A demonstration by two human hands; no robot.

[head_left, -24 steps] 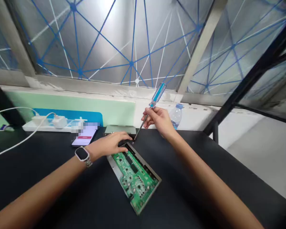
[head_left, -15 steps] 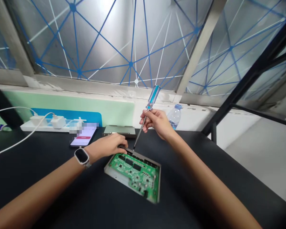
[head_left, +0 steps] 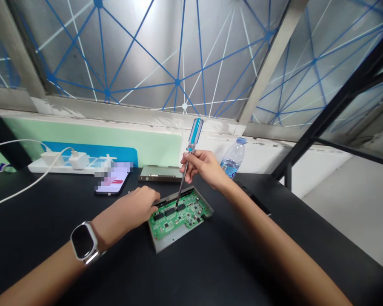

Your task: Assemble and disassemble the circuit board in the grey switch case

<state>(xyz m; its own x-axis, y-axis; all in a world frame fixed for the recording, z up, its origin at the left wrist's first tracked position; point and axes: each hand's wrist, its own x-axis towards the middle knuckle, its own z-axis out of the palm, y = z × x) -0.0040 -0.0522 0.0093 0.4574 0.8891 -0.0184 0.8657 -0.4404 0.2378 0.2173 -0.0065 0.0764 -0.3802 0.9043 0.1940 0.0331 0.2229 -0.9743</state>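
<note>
A green circuit board (head_left: 194, 209) lies in a shallow metal case (head_left: 166, 245) on the black table. My left hand (head_left: 142, 203), with a watch on its wrist, grips the case's left back corner, fingers bent over the edge. A screwdriver (head_left: 195, 134) with a clear and blue handle stands nearly upright over the board. My right hand (head_left: 204, 168) is closed on its shaft just under the handle, fingers pinched together. The screwdriver's tip is at the middle of the board, between the black chips; whether it sits in a screw is too small to tell.
Behind the case lies a grey metal cover (head_left: 159, 173). A phone (head_left: 116, 180) and a white power strip (head_left: 35, 166) with plugs and cables are at the back left. A water bottle (head_left: 233, 158) and a dark flat object (head_left: 253, 199) are on the right, beyond my right forearm.
The case with the board has turned counterclockwise. My left hand has shifted left with its corner. The screwdriver tip has gone from the case's back edge to the middle of the board.
</note>
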